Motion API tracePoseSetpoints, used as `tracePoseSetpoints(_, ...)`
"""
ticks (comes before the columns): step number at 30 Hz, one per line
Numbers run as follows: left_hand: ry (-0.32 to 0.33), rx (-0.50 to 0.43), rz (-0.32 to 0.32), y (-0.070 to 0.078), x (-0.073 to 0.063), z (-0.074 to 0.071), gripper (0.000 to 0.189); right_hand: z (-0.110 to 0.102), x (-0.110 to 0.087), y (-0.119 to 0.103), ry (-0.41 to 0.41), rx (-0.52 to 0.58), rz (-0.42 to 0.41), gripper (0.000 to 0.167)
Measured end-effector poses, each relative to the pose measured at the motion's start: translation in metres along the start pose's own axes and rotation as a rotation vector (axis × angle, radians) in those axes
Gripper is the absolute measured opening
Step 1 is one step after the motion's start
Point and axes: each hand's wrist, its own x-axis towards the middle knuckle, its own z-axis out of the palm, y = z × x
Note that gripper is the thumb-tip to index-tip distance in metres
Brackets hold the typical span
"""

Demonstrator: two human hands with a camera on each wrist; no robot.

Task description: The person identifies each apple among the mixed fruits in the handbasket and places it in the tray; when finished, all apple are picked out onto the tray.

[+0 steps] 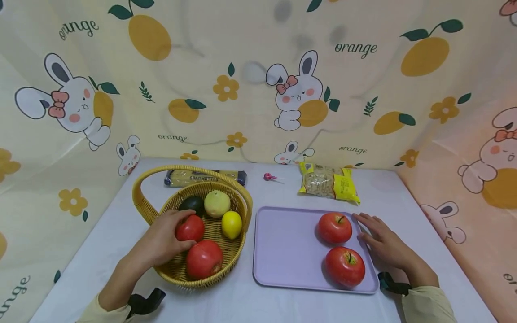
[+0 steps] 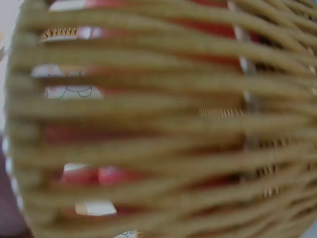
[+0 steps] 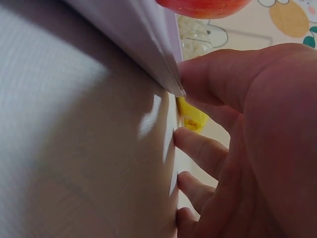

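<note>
My left hand point(image 1: 165, 236) reaches into the wicker basket point(image 1: 241, 251) and grips a smooth red round fruit point(image 1: 190, 229) between thumb and fingers. Just below the thumb lies a larger pinkish-red fruit point(image 1: 204, 259). A dark green fruit point(image 1: 192, 204), a pale yellow-green fruit point(image 1: 217, 204) and a lemon point(image 1: 232, 224) fill the far side. The left wrist view is mostly basket weave point(image 2: 148, 109), which hides the hand. My right hand point(image 1: 383, 242) touches the right rim of the lilac tray point(image 1: 286, 246), thumb at the edge, fingers extended. Two red apples point(image 1: 335, 228) sit on that tray.
Behind the basket lies a spaghetti pack point(image 1: 205, 178), partly covered by the tall basket handle point(image 1: 190, 168). A small pink-headed item point(image 1: 269, 176) and a yellow clear-windowed food bag point(image 1: 329, 181) lie near the back edge. Printed cloth point(image 1: 242, 89) hangs behind the white table.
</note>
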Motion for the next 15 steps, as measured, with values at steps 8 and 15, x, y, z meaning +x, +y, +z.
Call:
tracePoseSetpoints(8,-0.003,0.058,-0.019,-0.003,-0.001,0.005,0.084,-0.001,-0.001,-0.001,-0.003,0.005,0.003,0.074)
tracePoseSetpoints(15,0.053,0.08,-0.07,-0.001,0.0,0.011,0.09,0.001,0.0,-0.001,-0.003,0.019,0.005,0.073)
